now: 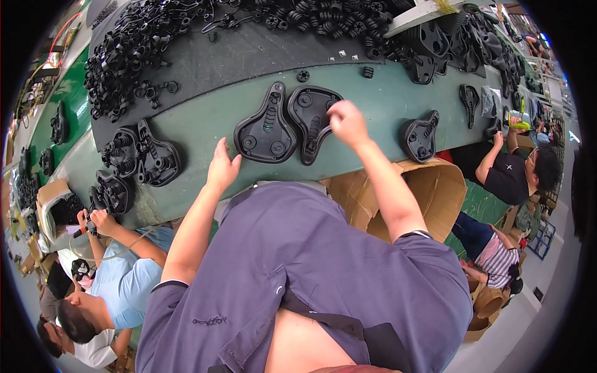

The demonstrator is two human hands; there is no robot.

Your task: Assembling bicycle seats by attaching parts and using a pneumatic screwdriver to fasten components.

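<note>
Two black bicycle saddles lie underside up in front of me. The left saddle (247,142) points its nose away from me, with a coil spring along its middle. The right saddle (309,149) has its nose toward me. My left hand (222,168) is open beside the left saddle, thumb and fingers apart, apparently holding nothing. Over the right edge of the right saddle, my right hand (348,124) has its fingers curled together; whatever they pinch is hidden. A small black ribbed ring (303,76) sits just beyond the saddles, and a black spring piece (367,73) lies farther right.
The green bench (211,112) carries a heap of black clips (124,74) and a heap of black springs (329,15). Other saddles (158,158) lie left, and one saddle (420,137) right. A cardboard box (441,193) stands by my right arm. Co-workers (124,280) work on both sides.
</note>
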